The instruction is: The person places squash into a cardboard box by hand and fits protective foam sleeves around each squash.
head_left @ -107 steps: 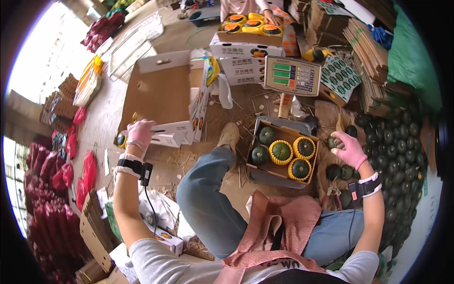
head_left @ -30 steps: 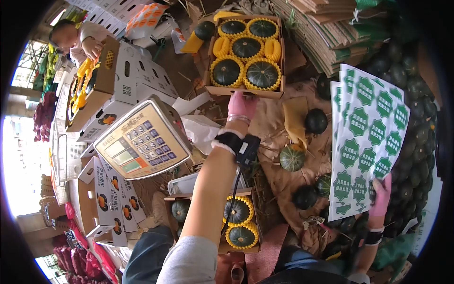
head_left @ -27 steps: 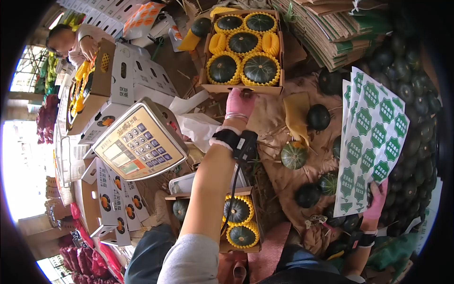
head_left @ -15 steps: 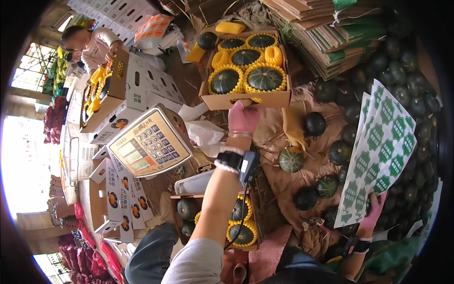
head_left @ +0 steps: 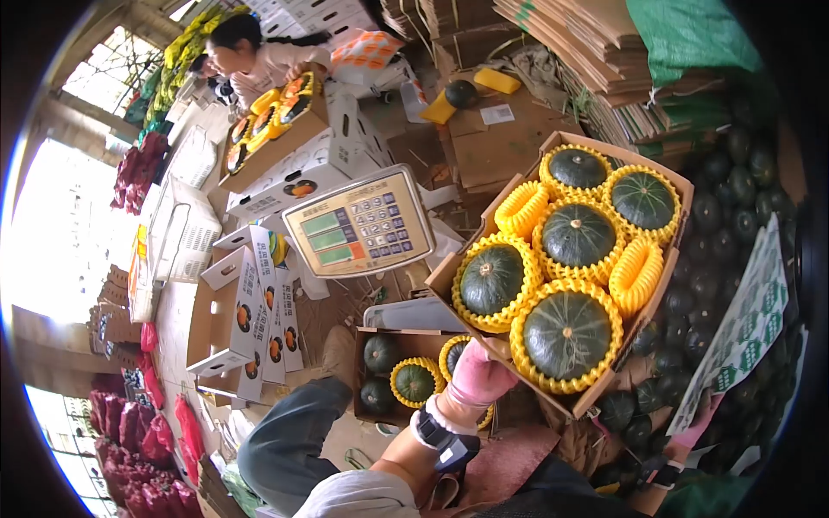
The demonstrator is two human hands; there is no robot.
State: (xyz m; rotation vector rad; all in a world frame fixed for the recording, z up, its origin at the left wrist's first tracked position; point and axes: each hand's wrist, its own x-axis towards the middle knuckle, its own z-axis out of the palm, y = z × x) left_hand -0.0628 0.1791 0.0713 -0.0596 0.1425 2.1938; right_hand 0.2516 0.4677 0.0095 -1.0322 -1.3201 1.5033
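Observation:
My left hand, in a pink glove, grips the near side of a cardboard box, which is tilted and raised in front of me. Dark green squashes in yellow foam nets fill it, along with folded yellow foam nets. At lower right my right hand, also pink-gloved, closes on the lower end of sheets of green-printed labels. Below the raised box sits a second box with squashes, some netted and some bare.
A scale with a keypad stands left of the raised box. Beyond it, a person handles another box of netted squashes. Flattened cardboard is stacked at the back. Loose squashes pile up on the right. White cartons lie at left.
The box of netted squashes has come nearer and turned, with my left hand still on it. The label sheets have moved right and now show more edge-on. My view has shifted.

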